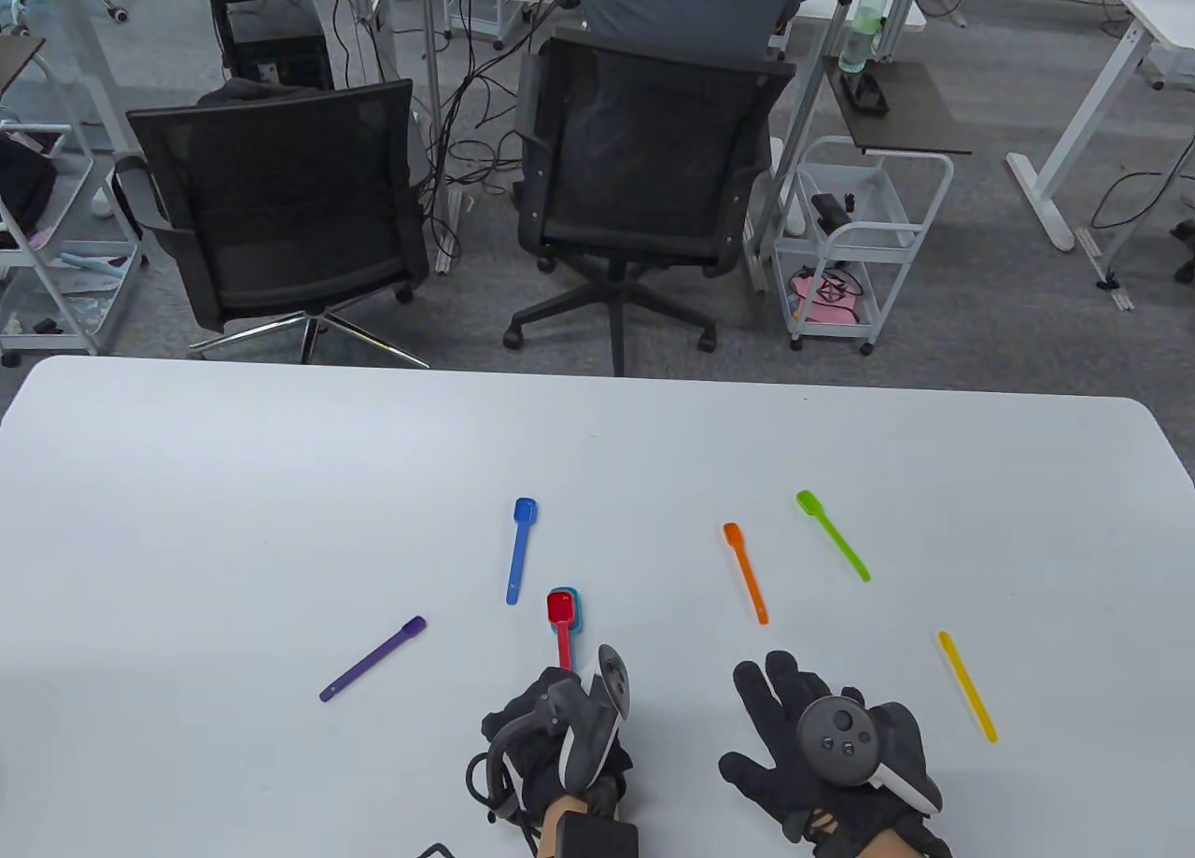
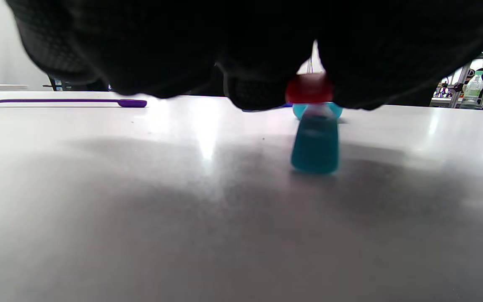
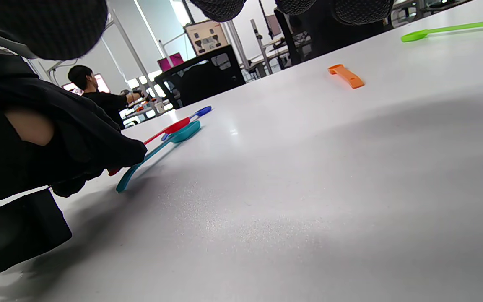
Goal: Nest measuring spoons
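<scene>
My left hand point(image 1: 563, 699) pinches the handle end of the red spoon point(image 1: 561, 615). Its bowl sits over the bowl of the teal spoon point(image 1: 576, 612), which lies on the table. In the right wrist view the red spoon point(image 3: 173, 126) is tilted just above the teal spoon point(image 3: 157, 153). In the left wrist view the teal handle point(image 2: 315, 144) lies under the red handle point(image 2: 308, 88). My right hand point(image 1: 803, 723) rests flat on the table with its fingers spread and holds nothing. Blue point(image 1: 519, 550), purple point(image 1: 372, 659), orange point(image 1: 745, 573), green point(image 1: 832, 534) and yellow point(image 1: 967, 685) spoons lie loose.
The white table point(image 1: 280, 485) spans the view; its far edge runs past two black office chairs point(image 1: 280, 204). The orange spoon lies just beyond my right hand's fingers, and the yellow spoon lies to that hand's right.
</scene>
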Motion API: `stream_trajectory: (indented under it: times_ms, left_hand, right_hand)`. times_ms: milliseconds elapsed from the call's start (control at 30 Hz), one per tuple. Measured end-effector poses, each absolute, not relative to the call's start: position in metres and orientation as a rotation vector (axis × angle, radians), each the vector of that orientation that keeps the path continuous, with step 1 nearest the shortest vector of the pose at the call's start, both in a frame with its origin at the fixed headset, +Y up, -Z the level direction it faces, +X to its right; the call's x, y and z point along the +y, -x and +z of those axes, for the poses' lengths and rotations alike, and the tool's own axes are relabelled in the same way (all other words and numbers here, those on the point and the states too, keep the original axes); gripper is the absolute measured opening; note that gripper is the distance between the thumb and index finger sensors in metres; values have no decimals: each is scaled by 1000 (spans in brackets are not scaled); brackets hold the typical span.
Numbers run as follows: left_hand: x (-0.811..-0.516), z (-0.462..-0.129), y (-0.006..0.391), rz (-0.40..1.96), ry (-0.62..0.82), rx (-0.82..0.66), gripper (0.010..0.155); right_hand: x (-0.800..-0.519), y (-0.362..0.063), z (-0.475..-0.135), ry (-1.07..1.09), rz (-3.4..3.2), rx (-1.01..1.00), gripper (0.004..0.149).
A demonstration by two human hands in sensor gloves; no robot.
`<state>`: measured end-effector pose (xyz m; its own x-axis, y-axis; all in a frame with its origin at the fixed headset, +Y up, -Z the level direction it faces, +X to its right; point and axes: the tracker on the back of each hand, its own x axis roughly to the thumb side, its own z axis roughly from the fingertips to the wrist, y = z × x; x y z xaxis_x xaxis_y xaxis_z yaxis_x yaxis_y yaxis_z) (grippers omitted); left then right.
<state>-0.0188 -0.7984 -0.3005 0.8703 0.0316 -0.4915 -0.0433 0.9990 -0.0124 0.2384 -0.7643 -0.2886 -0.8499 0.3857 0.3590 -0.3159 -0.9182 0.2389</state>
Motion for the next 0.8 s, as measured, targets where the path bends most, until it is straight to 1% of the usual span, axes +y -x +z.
stream_trajectory:
  times_ms: [800]
  left_hand:
    - [-797, -301, 16, 40, 35, 504, 60]
  right_hand:
    - [-763, -241, -290, -571, 2683, 238, 93]
